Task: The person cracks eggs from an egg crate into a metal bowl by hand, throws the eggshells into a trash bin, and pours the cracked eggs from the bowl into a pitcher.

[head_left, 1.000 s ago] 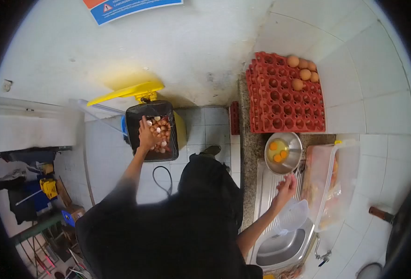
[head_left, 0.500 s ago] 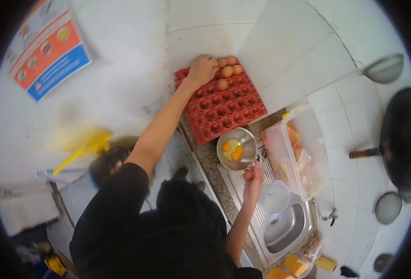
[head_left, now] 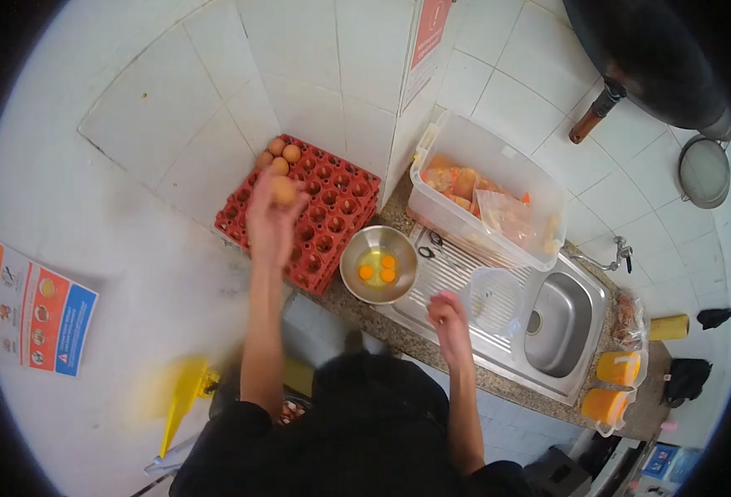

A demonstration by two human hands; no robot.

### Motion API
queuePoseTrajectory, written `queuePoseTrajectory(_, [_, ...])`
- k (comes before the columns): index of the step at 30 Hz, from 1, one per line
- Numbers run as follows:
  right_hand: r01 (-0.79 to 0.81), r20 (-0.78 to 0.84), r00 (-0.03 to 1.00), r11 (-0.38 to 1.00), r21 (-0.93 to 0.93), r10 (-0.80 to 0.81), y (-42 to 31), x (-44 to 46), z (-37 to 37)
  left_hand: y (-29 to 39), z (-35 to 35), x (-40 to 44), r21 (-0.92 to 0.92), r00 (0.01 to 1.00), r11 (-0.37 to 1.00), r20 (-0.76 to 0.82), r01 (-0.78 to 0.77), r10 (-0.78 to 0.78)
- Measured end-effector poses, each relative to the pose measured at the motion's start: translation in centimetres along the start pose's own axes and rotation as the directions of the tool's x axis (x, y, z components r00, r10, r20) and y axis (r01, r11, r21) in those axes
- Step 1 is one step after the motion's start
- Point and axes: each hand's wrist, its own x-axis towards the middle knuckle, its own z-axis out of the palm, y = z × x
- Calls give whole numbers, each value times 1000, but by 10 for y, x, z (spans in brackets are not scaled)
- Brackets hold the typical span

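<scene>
My left hand (head_left: 272, 224) is raised over the red egg tray (head_left: 332, 199), its fingers closed around a brown egg (head_left: 283, 190). Several more brown eggs (head_left: 291, 153) sit in the tray's far corner, while its other visible cups hold none. Beside the tray, a steel bowl (head_left: 347, 263) contains three yolks (head_left: 389, 261) in clear egg white. To the right of the bowl and apart from it hovers my right hand (head_left: 450, 323), fingers curled in, with nothing visible in them.
Scissors (head_left: 426, 252) lie on the ridged drainer near a clear plastic lid or tub (head_left: 495, 300). Behind stands a clear bin (head_left: 539, 186) of bagged orange food. Right of these are the steel sink (head_left: 560, 327), a tap (head_left: 618, 253) and orange-filled jugs (head_left: 605, 406). A wok (head_left: 647, 58) hangs above.
My left hand has lifted an egg from the tray's far corner. My right hand has moved off the bowl's rim. The camera view has turned, shifting the whole scene.
</scene>
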Motion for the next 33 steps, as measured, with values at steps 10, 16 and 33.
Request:
queuePoseTrajectory(10, [777, 397, 421, 99, -621, -816, -36, 59, 120, -166, 35, -83, -269, 855, 818, 42, 508, -516])
queuePoseTrajectory(16, [491, 105, 870, 825, -280, -482, 23, 110, 79, -192, -7, -84, -167, 879, 879, -96, 448, -466])
queuePoseTrajectory(33, [418, 391, 903, 577, -702, -179, 50, 170, 64, -180, -49, -60, 888, 856, 402, 375, -221, -357])
